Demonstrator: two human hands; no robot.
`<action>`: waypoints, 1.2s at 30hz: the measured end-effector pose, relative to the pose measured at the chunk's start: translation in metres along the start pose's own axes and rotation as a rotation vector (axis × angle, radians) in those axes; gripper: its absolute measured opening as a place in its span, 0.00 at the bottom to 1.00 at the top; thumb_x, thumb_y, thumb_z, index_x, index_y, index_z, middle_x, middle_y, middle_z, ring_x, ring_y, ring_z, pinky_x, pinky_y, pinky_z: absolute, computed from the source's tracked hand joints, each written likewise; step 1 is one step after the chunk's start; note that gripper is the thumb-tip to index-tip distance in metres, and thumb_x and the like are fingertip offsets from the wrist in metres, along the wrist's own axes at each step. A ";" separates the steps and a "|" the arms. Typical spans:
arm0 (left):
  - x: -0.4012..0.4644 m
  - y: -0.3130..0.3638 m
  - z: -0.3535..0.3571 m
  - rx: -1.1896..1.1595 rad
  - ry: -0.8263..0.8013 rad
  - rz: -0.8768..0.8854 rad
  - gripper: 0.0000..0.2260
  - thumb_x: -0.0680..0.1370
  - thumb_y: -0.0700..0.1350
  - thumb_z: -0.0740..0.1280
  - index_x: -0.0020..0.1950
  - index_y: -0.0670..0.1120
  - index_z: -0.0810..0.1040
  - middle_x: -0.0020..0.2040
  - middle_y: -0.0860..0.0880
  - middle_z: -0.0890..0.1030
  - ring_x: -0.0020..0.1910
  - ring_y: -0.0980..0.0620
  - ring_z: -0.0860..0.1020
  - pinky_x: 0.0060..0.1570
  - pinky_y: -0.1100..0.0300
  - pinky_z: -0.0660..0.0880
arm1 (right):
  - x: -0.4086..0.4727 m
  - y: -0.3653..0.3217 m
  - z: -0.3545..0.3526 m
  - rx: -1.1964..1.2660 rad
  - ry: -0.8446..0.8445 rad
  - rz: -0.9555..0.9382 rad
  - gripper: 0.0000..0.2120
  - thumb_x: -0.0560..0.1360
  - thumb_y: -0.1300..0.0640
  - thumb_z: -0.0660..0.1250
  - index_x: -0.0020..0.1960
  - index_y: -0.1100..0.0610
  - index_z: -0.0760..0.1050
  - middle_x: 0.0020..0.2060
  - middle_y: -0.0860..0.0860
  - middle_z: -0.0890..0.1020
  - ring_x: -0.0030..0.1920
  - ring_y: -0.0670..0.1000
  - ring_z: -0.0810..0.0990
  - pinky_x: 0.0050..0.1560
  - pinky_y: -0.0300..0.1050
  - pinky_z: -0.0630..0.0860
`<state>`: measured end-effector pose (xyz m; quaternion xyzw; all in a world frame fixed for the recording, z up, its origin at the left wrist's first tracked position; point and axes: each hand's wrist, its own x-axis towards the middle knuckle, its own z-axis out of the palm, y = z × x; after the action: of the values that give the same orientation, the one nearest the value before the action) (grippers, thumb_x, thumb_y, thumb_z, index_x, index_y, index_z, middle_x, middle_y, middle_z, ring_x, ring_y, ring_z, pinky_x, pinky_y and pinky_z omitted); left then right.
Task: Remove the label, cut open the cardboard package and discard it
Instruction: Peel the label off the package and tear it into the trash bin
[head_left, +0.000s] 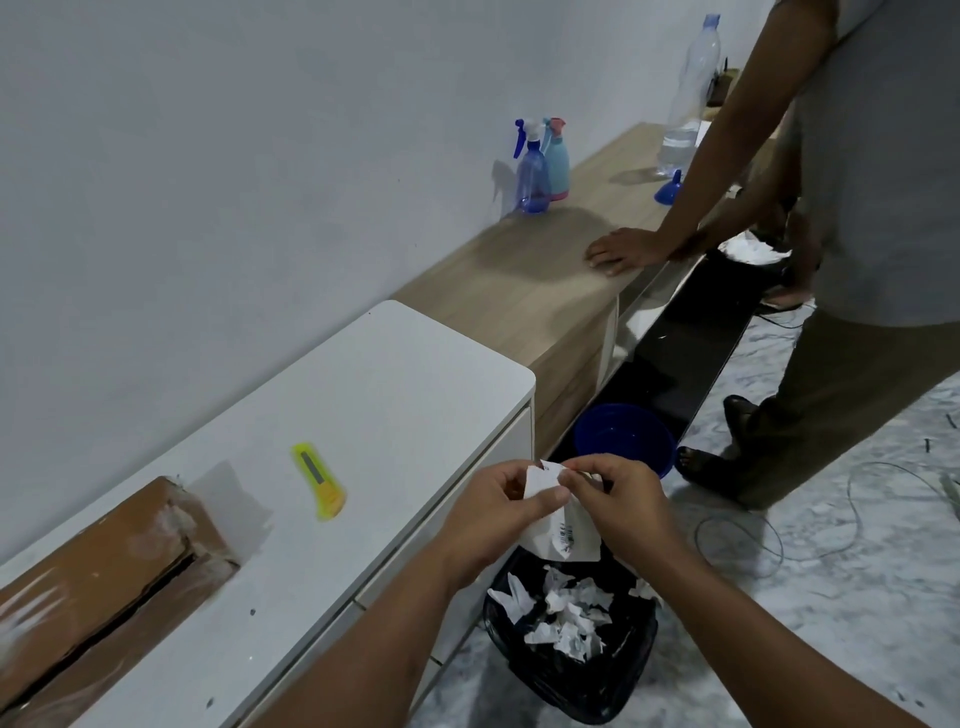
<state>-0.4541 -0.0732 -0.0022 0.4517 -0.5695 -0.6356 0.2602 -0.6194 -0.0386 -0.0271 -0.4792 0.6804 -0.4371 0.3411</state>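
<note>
— Cardboard package, long brown taped box (98, 566), lies on the white desk (395, 374), uncut?

— Yes. Left hand (493, 514) and right hand (618, 499) pinch the white paper label (558, 525) over the black bin (571, 649).

— Risk?

— Torn scraps could miss the bin; the yellow cutter (318, 480) sits unguarded.

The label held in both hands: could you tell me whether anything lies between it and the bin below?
Nothing visible does. The label, pinched by the left hand and right hand, hangs directly above the open bin.
</note>
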 end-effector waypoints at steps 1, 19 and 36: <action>0.000 0.001 0.000 0.018 -0.003 0.001 0.10 0.76 0.49 0.74 0.57 0.49 0.84 0.50 0.50 0.87 0.50 0.52 0.85 0.50 0.60 0.81 | 0.000 0.000 0.000 -0.006 0.013 -0.002 0.05 0.75 0.55 0.71 0.49 0.50 0.84 0.41 0.43 0.85 0.42 0.42 0.83 0.43 0.44 0.81; 0.014 -0.011 0.000 0.286 0.266 0.012 0.11 0.80 0.53 0.67 0.42 0.50 0.84 0.41 0.55 0.84 0.39 0.61 0.80 0.38 0.66 0.71 | -0.002 -0.007 0.003 -0.188 -0.083 -0.174 0.05 0.75 0.56 0.69 0.48 0.50 0.83 0.41 0.42 0.84 0.43 0.38 0.80 0.40 0.30 0.74; 0.035 -0.027 -0.028 -0.026 0.572 -0.288 0.18 0.81 0.49 0.68 0.39 0.36 0.77 0.36 0.43 0.77 0.35 0.45 0.73 0.34 0.55 0.79 | -0.028 -0.028 -0.012 0.206 0.001 -0.199 0.05 0.75 0.61 0.69 0.46 0.52 0.81 0.39 0.47 0.84 0.42 0.47 0.82 0.43 0.40 0.80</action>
<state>-0.4406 -0.1105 -0.0356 0.6845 -0.3954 -0.5204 0.3230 -0.6118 -0.0129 0.0045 -0.5067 0.5813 -0.5364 0.3430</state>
